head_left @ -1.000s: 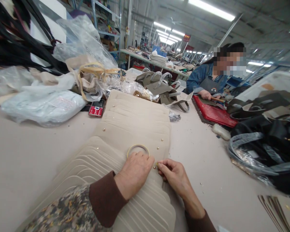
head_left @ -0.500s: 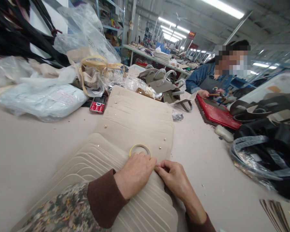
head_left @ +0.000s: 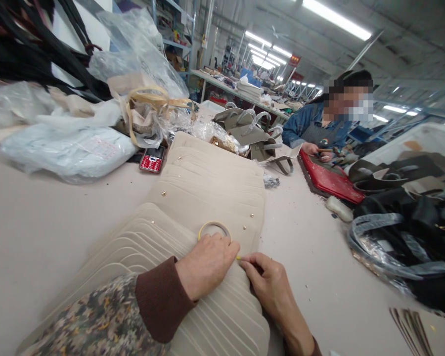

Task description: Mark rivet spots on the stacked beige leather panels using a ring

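Observation:
A roll of thin yellow tape (head_left: 212,223) is in my left hand (head_left: 209,263), whose fingers are closed round its near side and partly hide it. From there a short yellow strip of tape (head_left: 238,257) reaches to my right hand (head_left: 273,283), pinched between thumb and forefinger. Both hands are over a fanned stack of beige panels (head_left: 133,249), my left hand resting on it and my right hand at its right edge. Beyond them lies the stack's flatter far part (head_left: 211,190), with small gold studs near both sides.
A red keypad phone (head_left: 152,160) and a plastic-wrapped packet (head_left: 70,151) lie on the left. Grey bag parts (head_left: 250,128) stand at the back. Across the table a person (head_left: 313,123) works at a red board (head_left: 330,180). Black bags (head_left: 404,247) and brown pieces (head_left: 422,331) are on the right.
My right hand has shifted slightly away from my left, and more of the yellow strip shows between them. The person opposite has leaned a little to the left.

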The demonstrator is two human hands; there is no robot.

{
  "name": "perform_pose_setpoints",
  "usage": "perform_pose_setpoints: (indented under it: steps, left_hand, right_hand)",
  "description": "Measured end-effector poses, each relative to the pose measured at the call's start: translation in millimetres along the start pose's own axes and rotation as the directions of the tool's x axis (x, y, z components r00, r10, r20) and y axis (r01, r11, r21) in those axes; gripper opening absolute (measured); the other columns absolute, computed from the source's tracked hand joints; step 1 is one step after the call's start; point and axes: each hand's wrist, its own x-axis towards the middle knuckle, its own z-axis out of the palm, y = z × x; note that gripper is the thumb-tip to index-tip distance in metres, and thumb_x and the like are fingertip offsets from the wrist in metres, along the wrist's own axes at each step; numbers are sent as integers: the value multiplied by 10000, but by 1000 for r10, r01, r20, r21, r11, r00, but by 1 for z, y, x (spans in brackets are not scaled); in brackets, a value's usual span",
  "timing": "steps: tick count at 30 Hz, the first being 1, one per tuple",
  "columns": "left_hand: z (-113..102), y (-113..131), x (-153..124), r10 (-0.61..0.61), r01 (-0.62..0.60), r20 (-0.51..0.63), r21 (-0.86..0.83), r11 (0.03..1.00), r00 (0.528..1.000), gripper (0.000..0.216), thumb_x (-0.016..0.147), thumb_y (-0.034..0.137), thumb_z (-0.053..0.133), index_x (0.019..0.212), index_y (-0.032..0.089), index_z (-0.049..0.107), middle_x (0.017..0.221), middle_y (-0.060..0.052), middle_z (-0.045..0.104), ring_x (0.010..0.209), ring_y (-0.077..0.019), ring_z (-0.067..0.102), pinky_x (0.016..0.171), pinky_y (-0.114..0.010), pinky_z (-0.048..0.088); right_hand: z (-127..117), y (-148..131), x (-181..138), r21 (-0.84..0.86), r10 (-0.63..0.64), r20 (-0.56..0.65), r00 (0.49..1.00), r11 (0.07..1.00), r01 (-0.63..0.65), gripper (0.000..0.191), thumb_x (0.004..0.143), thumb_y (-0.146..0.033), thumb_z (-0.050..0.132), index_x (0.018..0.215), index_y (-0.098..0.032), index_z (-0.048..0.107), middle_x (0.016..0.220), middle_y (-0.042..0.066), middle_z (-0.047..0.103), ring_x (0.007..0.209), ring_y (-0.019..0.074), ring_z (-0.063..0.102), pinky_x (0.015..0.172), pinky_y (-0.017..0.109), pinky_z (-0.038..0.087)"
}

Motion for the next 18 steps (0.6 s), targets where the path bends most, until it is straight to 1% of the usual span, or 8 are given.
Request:
perform_pose_setpoints:
  steps: [2, 4, 8, 13, 15, 18]
  left_hand:
    - [1, -2, -1, 22, -22, -3, 1, 1000, 1000, 194, 905, 62, 373, 955, 158, 535, 935, -98, 632, 849, -258, 597, 733, -399, 507]
    - [2, -5, -1, 53, -53, -18, -6, 999, 998, 184, 901, 62, 385, 946, 163, 533, 928, -91, 630, 832, -250, 592, 719, -386, 509]
    - [0, -8, -1, 91, -92, -27, -31, 995, 995, 171, 897, 61, 409, 939, 171, 534, 916, -76, 634, 821, -235, 591, 702, -353, 504]
    - [-10, -7, -2, 115, -115, -4, -82, 990, 993, 172, 903, 67, 420, 934, 179, 547, 922, -61, 656, 814, -230, 609, 710, -349, 496]
    - [-15, -6, -3, 127, -125, 10, -114, 986, 992, 146, 908, 89, 440, 928, 183, 550, 922, -54, 665, 820, -226, 620, 706, -337, 489]
    - [-19, -6, -2, 141, -140, -7, -141, 980, 990, 124, 920, 111, 448, 897, 189, 541, 901, -43, 666, 810, -216, 624, 696, -322, 476]
  right_hand:
    - [3, -1, -1, -69, -37, -7, 999, 997, 37, 196, 883, -283, 567, 843, -212, 745, 840, 55, 754, 772, 212, 677, 728, 290, 464]
    - [6, -3, 1, -115, -44, -9, 999, 992, 42, 211, 892, -290, 561, 835, -212, 748, 812, 54, 748, 744, 210, 669, 714, 288, 454]
    - [9, -7, 9, -124, -36, -2, 999, 992, 36, 207, 883, -282, 565, 805, -212, 743, 760, 33, 736, 695, 186, 651, 676, 266, 430]
    - [8, -11, 18, -152, -4, 5, 1000, 988, 5, 188, 836, -227, 583, 689, -193, 695, 672, 2, 681, 639, 156, 594, 610, 242, 364]
    - [5, -12, 19, -141, -14, 43, 999, 990, 19, 269, 867, -265, 558, 626, -183, 645, 628, -11, 625, 615, 141, 549, 579, 235, 327]
    - [-1, -11, 17, -114, -24, 187, 982, 992, 45, 491, 943, -403, 454, 514, -174, 521, 526, -32, 454, 516, 107, 398, 505, 244, 232]
